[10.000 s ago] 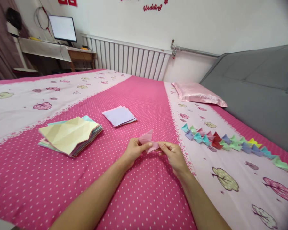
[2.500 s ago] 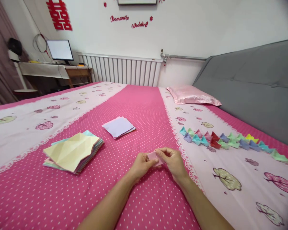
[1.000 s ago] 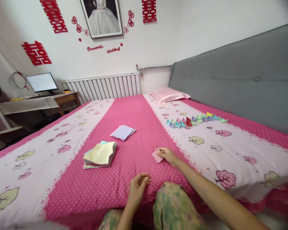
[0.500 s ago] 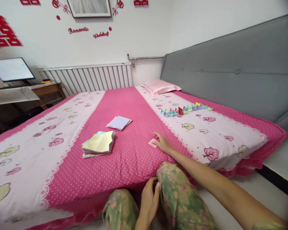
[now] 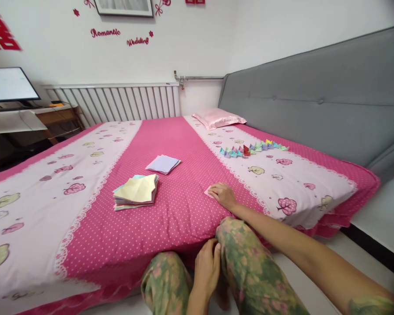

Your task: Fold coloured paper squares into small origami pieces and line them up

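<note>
On the pink dotted strip of the bedspread, my right hand (image 5: 222,195) lies palm down. Its fingers are together and pressed onto a small pink piece of paper (image 5: 209,191), which shows only at the hand's left edge. My left hand (image 5: 207,267) hangs low between my knees, its thumb apart from the loosely bent fingers. It is against the right knee of the camouflage trousers (image 5: 249,258), and nothing shows in it. To the left sit a thick stack of coloured paper (image 5: 136,192) with a yellow sheet on top and a thinner lilac-topped stack (image 5: 164,164).
A row of small folded paper pieces (image 5: 246,150) in several colours stands on the bed's right side. Behind it are a pink pillow (image 5: 218,118) and the grey headboard (image 5: 298,83). A radiator (image 5: 118,103) lines the far wall, and a monitor (image 5: 11,85) stands at left.
My right hand has come down over the pink paper, its raised fingers now lowered and covering more of it. My left hand stays by the knee. The view has shifted slightly.
</note>
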The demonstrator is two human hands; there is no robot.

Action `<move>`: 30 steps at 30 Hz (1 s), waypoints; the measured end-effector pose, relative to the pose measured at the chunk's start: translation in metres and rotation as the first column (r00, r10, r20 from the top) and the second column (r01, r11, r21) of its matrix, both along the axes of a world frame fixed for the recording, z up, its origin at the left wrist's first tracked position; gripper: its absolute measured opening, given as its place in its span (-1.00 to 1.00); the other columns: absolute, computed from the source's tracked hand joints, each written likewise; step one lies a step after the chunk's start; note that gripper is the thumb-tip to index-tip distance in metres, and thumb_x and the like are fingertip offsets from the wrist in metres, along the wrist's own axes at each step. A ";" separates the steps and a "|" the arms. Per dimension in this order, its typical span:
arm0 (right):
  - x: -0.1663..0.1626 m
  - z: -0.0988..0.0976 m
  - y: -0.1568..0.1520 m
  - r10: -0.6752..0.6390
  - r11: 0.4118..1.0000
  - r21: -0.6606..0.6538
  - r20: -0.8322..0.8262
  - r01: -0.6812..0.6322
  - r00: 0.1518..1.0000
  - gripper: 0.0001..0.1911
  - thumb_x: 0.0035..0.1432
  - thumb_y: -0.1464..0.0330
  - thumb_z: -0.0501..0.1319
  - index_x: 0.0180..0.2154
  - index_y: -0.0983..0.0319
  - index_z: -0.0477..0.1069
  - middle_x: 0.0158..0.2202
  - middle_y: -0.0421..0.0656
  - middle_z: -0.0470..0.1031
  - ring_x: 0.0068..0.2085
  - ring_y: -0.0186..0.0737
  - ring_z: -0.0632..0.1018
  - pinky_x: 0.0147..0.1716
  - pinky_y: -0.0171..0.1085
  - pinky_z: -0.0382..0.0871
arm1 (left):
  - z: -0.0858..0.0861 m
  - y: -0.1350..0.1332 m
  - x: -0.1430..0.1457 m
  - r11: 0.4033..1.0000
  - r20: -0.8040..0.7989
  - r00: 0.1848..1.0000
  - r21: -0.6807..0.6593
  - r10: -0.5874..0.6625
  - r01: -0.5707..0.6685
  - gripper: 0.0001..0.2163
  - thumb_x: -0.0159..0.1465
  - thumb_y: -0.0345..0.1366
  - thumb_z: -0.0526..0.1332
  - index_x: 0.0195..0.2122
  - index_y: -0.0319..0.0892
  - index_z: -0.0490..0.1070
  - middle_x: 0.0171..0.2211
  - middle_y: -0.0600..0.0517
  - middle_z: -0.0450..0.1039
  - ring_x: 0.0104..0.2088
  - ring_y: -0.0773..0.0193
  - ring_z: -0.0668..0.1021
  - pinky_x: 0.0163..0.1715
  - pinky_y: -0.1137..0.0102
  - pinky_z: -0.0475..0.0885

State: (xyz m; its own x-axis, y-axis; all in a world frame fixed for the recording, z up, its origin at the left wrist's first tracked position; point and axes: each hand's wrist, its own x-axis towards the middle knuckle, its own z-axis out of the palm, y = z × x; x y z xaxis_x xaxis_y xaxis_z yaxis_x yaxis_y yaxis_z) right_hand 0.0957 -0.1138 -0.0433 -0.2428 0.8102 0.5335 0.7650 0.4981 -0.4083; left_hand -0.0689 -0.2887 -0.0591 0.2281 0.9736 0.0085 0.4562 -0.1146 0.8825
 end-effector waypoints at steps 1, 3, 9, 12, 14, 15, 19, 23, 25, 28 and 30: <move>0.000 0.000 -0.001 0.000 1.000 -0.004 0.005 0.000 1.000 -0.76 0.17 0.27 0.10 -0.30 0.16 0.54 -0.21 -0.09 0.53 -0.17 -0.14 0.46 -0.13 -0.17 0.23 | 0.000 0.000 0.000 1.000 -0.003 1.000 0.003 0.004 -0.004 -0.64 0.28 -0.13 -0.09 -0.12 -0.15 0.41 -0.12 -0.11 0.46 -0.11 0.13 0.47 -0.11 0.31 0.27; -0.001 -0.001 -0.003 0.000 1.000 -0.015 0.009 0.000 1.000 -0.74 0.19 0.26 0.08 -0.27 0.14 0.53 -0.19 -0.12 0.54 -0.17 -0.16 0.49 -0.15 -0.21 0.27 | -0.001 0.000 0.001 1.000 -0.003 1.000 0.010 0.010 -0.010 -0.63 0.28 -0.14 -0.09 -0.13 -0.17 0.42 -0.14 -0.12 0.46 -0.12 0.13 0.47 -0.11 0.31 0.27; -0.002 0.000 -0.010 -0.024 0.998 -0.063 0.018 0.025 1.000 -0.70 0.21 0.16 0.03 -0.20 0.03 0.50 -0.16 -0.24 0.55 -0.15 -0.17 0.54 -0.21 -0.23 0.35 | -0.003 0.000 0.003 1.000 -0.006 1.000 -0.005 0.011 -0.011 -0.63 0.28 -0.13 -0.10 -0.15 -0.18 0.42 -0.16 -0.13 0.46 -0.15 0.12 0.47 -0.13 0.32 0.26; -0.002 0.000 -0.010 -0.044 0.995 -0.088 0.027 0.046 0.999 -0.69 0.19 0.12 0.04 -0.17 0.00 0.48 -0.12 -0.24 0.53 -0.10 -0.12 0.53 -0.20 -0.18 0.38 | -0.004 0.000 0.003 1.000 -0.038 0.999 -0.011 0.000 0.000 -0.62 0.29 -0.13 -0.12 -0.14 -0.19 0.41 -0.17 -0.14 0.46 -0.15 0.12 0.47 -0.15 0.32 0.27; -0.001 0.000 -0.010 -0.035 0.994 -0.103 0.038 0.039 0.999 -0.67 0.18 0.09 0.03 -0.13 -0.01 0.46 -0.08 -0.25 0.50 -0.04 -0.12 0.49 -0.16 -0.16 0.38 | -0.004 0.000 0.003 1.000 -0.063 0.998 -0.012 -0.003 0.003 -0.61 0.30 -0.13 -0.14 -0.13 -0.20 0.40 -0.17 -0.14 0.46 -0.16 0.12 0.47 -0.16 0.32 0.27; -0.001 0.000 -0.009 -0.024 0.993 -0.110 0.045 0.028 0.999 -0.66 0.19 0.09 0.02 -0.10 0.00 0.44 -0.06 -0.25 0.48 -0.01 -0.14 0.48 -0.12 -0.16 0.38 | -0.004 0.000 0.003 1.000 -0.076 0.997 -0.013 -0.004 0.003 -0.60 0.30 -0.13 -0.15 -0.13 -0.20 0.40 -0.17 -0.14 0.46 -0.16 0.12 0.47 -0.17 0.33 0.27; 0.000 0.000 -0.006 0.034 0.991 -0.134 0.071 -0.024 0.997 -0.63 0.21 0.13 0.00 -0.04 0.06 0.40 0.00 -0.25 0.43 0.06 -0.23 0.41 0.06 -0.19 0.26 | -0.004 0.001 0.003 1.000 -0.118 0.993 -0.026 -0.004 0.001 -0.59 0.30 -0.13 -0.18 -0.14 -0.21 0.38 -0.18 -0.13 0.45 -0.17 0.13 0.47 -0.18 0.34 0.27; 0.000 -0.001 -0.002 0.060 0.988 -0.149 0.086 -0.047 0.994 -0.62 0.23 0.16 -0.01 -0.02 0.14 0.39 0.02 -0.20 0.41 0.10 -0.23 0.37 0.12 -0.19 0.19 | -0.005 0.002 0.004 1.000 -0.112 0.994 -0.022 -0.006 0.003 -0.59 0.31 -0.13 -0.19 -0.16 -0.22 0.38 -0.20 -0.14 0.45 -0.19 0.14 0.47 -0.19 0.34 0.27; 0.000 -0.002 -0.001 0.064 0.987 -0.154 0.090 -0.049 0.994 -0.62 0.23 0.17 0.00 -0.02 0.13 0.38 0.02 -0.21 0.40 0.10 -0.23 0.36 0.13 -0.17 0.18 | -0.006 0.003 0.004 1.000 -0.093 0.996 -0.018 -0.008 0.006 -0.59 0.31 -0.13 -0.19 -0.18 -0.22 0.38 -0.21 -0.14 0.45 -0.19 0.14 0.47 -0.19 0.34 0.27; 0.000 -0.002 0.000 0.066 0.986 -0.158 0.093 -0.050 0.993 -0.64 0.23 0.18 0.00 -0.02 0.11 0.38 0.02 -0.23 0.41 0.11 -0.23 0.35 0.13 -0.17 0.19 | -0.009 0.003 0.005 1.000 -0.065 0.998 -0.012 -0.013 0.012 -0.59 0.31 -0.12 -0.18 -0.19 -0.23 0.38 -0.22 -0.14 0.45 -0.20 0.15 0.47 -0.19 0.33 0.27; -0.001 -0.002 0.000 0.063 0.986 -0.160 0.095 -0.048 0.994 -0.64 0.23 0.19 0.00 -0.03 0.12 0.39 0.01 -0.22 0.41 0.11 -0.23 0.35 0.12 -0.17 0.20 | -0.011 0.003 0.005 1.000 -0.054 0.998 -0.009 -0.013 0.012 -0.59 0.31 -0.12 -0.18 -0.19 -0.23 0.38 -0.22 -0.15 0.45 -0.20 0.15 0.47 -0.19 0.33 0.27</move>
State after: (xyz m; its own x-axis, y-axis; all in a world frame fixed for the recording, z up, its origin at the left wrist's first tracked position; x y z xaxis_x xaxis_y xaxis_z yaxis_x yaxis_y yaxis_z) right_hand 0.0948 -0.1134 -0.0455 -0.3351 0.8656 0.3721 0.7784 0.4768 -0.4083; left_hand -0.0639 -0.2858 -0.0698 0.2402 0.9706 -0.0126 0.5022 -0.1131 0.8573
